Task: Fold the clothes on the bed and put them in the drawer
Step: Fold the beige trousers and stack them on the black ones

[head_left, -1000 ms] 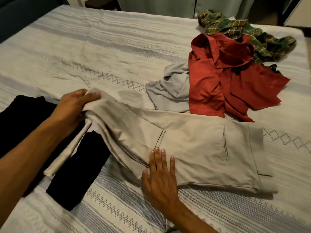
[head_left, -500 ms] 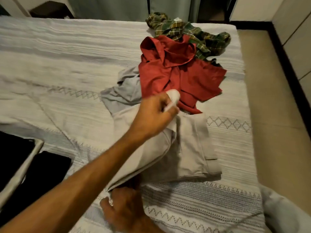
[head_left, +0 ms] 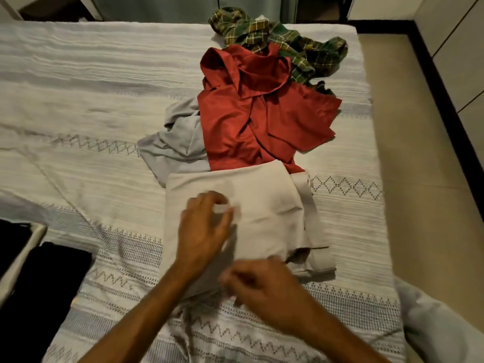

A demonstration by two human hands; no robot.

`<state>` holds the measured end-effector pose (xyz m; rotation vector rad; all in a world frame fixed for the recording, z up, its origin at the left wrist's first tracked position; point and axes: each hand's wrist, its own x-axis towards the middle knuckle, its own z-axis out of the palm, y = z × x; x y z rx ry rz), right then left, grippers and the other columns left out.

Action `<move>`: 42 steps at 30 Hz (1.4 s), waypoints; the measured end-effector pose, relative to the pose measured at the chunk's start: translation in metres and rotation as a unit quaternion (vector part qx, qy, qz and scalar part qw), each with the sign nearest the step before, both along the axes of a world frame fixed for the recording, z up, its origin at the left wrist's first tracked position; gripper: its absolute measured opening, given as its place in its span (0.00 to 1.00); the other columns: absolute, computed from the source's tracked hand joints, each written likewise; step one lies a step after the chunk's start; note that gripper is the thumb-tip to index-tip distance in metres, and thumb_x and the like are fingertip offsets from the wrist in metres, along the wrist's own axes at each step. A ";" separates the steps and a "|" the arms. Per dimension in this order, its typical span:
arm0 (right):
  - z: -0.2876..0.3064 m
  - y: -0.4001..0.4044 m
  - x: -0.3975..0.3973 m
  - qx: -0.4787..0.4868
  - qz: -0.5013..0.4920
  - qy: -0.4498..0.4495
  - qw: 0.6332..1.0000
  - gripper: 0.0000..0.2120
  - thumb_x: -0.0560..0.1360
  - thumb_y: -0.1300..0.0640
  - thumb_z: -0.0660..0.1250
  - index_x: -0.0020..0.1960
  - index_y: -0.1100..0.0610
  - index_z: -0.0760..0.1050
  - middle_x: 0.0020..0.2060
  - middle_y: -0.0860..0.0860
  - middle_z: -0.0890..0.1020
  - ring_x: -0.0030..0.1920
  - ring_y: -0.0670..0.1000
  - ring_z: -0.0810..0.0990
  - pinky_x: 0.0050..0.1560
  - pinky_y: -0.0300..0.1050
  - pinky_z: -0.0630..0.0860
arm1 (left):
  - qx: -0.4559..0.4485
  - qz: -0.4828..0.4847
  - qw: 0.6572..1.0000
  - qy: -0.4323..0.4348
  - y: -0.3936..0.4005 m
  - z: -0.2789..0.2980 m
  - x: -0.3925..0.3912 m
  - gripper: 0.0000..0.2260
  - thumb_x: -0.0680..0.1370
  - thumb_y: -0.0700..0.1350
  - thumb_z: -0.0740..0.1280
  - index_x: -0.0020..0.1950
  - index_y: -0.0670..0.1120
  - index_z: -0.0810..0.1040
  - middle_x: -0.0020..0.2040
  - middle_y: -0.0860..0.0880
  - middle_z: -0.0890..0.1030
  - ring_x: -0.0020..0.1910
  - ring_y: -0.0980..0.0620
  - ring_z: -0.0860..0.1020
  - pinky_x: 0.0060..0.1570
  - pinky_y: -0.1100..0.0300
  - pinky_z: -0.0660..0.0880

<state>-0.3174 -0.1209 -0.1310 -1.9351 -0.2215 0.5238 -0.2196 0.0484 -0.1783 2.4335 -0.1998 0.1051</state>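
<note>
Beige trousers (head_left: pixel 264 203) lie folded over on themselves on the bed (head_left: pixel 91 87), their waistband end sticking out at the right. My left hand (head_left: pixel 204 226) hovers over the folded trousers with loosely curved fingers and thumb, and I see nothing held in it. Blurred by motion, my right hand (head_left: pixel 262 286) is at the trousers' near edge with curled fingers; whether it grips the cloth is unclear. Behind the trousers lie a crumpled red shirt (head_left: pixel 235 121), a grey garment (head_left: pixel 178 142) and a green plaid shirt (head_left: pixel 288 35).
Black clothes (head_left: pixel 52 279) with a pale strip across them lie at the bed's near left. The bed's right edge runs beside a beige floor (head_left: pixel 419 153) and cabinet fronts. A pale cloth (head_left: pixel 440 323) shows at the bottom right.
My left hand carried the trouser legs over to the right onto the seat part and let go. The trousers went from stretched out to folded. My right hand shifted right along the near edge.
</note>
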 end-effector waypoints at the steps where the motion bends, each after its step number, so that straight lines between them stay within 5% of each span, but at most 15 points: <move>1: -0.002 -0.020 0.019 -0.030 -0.093 -0.029 0.995 0.11 0.80 0.41 0.64 0.52 0.46 0.81 0.43 0.43 0.86 0.43 0.44 0.85 0.47 0.53 0.85 | 0.024 0.066 0.997 -0.004 0.026 -0.006 -0.001 0.13 0.81 0.56 0.66 0.61 0.51 0.76 0.59 0.51 0.78 0.58 0.47 0.75 0.56 0.49 0.72; 3: -0.007 -0.048 0.056 -0.153 -0.243 -0.094 0.953 0.10 0.80 0.43 0.66 0.58 0.45 0.78 0.52 0.43 0.83 0.50 0.45 0.82 0.52 0.53 0.83 | 0.042 0.202 0.976 0.071 0.067 -0.017 -0.003 0.21 0.82 0.58 0.64 0.65 0.42 0.74 0.62 0.41 0.77 0.61 0.39 0.74 0.57 0.47 0.71; 6: -0.030 -0.057 0.084 -0.260 -0.235 0.002 0.937 0.25 0.79 0.40 0.68 0.70 0.54 0.70 0.68 0.53 0.75 0.64 0.56 0.76 0.63 0.57 0.76 | -0.037 0.279 0.941 0.189 0.091 -0.032 -0.008 0.20 0.85 0.59 0.62 0.58 0.42 0.77 0.52 0.43 0.80 0.52 0.41 0.79 0.43 0.54 0.71; 13: -0.054 -0.040 0.087 -0.377 -0.327 -0.025 0.866 0.32 0.76 0.40 0.70 0.70 0.57 0.64 0.66 0.59 0.71 0.65 0.62 0.71 0.62 0.63 0.71 | -0.059 0.245 0.934 0.252 0.101 -0.028 -0.003 0.24 0.85 0.63 0.58 0.43 0.46 0.80 0.42 0.47 0.82 0.46 0.45 0.78 0.44 0.52 0.72; 17: -0.056 -0.053 0.081 -0.402 -0.292 -0.044 0.867 0.18 0.81 0.41 0.64 0.61 0.55 0.71 0.58 0.57 0.77 0.60 0.61 0.74 0.61 0.62 0.70 | -0.098 0.260 0.917 0.287 0.100 -0.027 0.002 0.21 0.80 0.65 0.67 0.46 0.47 0.82 0.47 0.47 0.84 0.46 0.46 0.80 0.47 0.50 0.78; 24: -0.043 -0.094 0.067 -0.215 -0.267 -0.128 0.931 0.10 0.84 0.40 0.61 0.51 0.46 0.69 0.36 0.47 0.81 0.36 0.49 0.80 0.34 0.46 0.73 | -0.178 0.253 0.886 0.346 0.101 -0.023 0.000 0.25 0.68 0.65 0.79 0.56 0.49 0.83 0.52 0.49 0.86 0.53 0.44 0.83 0.56 0.42 0.82; 28: -0.065 -0.114 0.043 -0.190 -0.283 -0.012 0.940 0.12 0.84 0.45 0.64 0.49 0.53 0.72 0.42 0.53 0.83 0.44 0.57 0.82 0.39 0.48 0.74 | -0.193 0.246 0.883 0.351 0.097 -0.021 -0.001 0.24 0.67 0.62 0.82 0.55 0.49 0.83 0.50 0.49 0.87 0.51 0.44 0.84 0.44 0.52 0.80; 32: -0.073 -0.115 0.046 -0.205 -0.326 -0.029 0.922 0.12 0.81 0.44 0.68 0.53 0.52 0.74 0.43 0.50 0.82 0.45 0.54 0.81 0.41 0.48 0.73 | -0.231 0.213 0.873 0.373 0.094 -0.024 0.002 0.24 0.68 0.61 0.82 0.57 0.49 0.85 0.50 0.50 0.88 0.51 0.44 0.86 0.52 0.49 0.83; 37: -0.066 -0.112 0.074 -0.190 -0.341 0.072 0.918 0.44 0.63 0.35 0.82 0.70 0.52 0.69 0.58 0.48 0.77 0.55 0.52 0.79 0.55 0.54 0.79 | -0.372 0.141 0.791 0.464 0.095 -0.025 0.007 0.29 0.68 0.55 0.84 0.65 0.45 0.83 0.59 0.43 0.86 0.58 0.41 0.85 0.56 0.47 0.83; 40: -0.055 -0.117 0.104 -0.009 -0.292 0.238 0.926 0.39 0.56 0.52 0.87 0.65 0.58 0.78 0.52 0.53 0.87 0.49 0.57 0.88 0.46 0.53 0.85 | -0.363 0.114 0.785 0.488 0.093 -0.022 0.008 0.26 0.70 0.50 0.84 0.64 0.43 0.84 0.60 0.42 0.86 0.58 0.41 0.85 0.53 0.48 0.83; 42: -0.043 -0.122 0.122 0.008 -0.217 0.301 0.928 0.34 0.55 0.61 0.86 0.61 0.61 0.83 0.51 0.56 0.88 0.51 0.60 0.88 0.56 0.59 0.84 | -0.347 0.122 0.807 0.463 0.088 -0.015 0.008 0.24 0.69 0.48 0.84 0.62 0.41 0.84 0.57 0.42 0.87 0.56 0.41 0.86 0.52 0.49 0.83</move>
